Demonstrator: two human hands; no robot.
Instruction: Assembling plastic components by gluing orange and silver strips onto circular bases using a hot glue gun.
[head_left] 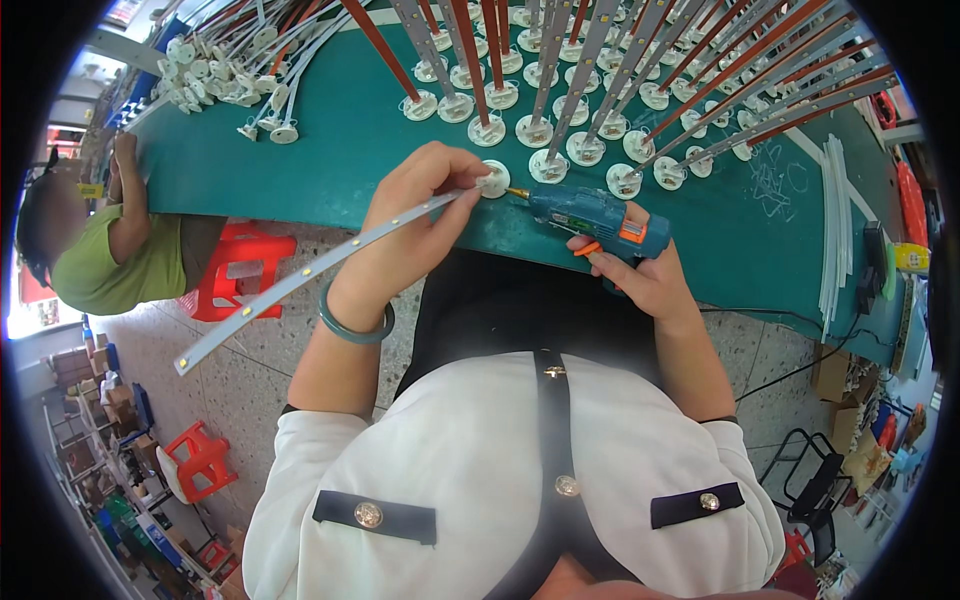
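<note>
My left hand (425, 205) pinches a thin LED strip (300, 280) close to its end, where a round white base (492, 180) is attached. The strip slants down to the left, past the green bracelet on my wrist. In my right hand (640, 275) is a blue-green glue gun (585, 215) with an orange trigger, a finger resting at it. Its brass nozzle (517, 192) points left and is right beside the white base. Whether the nozzle touches the base, I cannot tell.
Many LED strips on round white bases (548, 165) stand upright across the green table (330, 180). A heap of strips (200, 75) lies far left, white strips (832, 230) lie at right. A person (110, 240) sits at left near a red stool (240, 265). A black cord (780, 375) hangs right.
</note>
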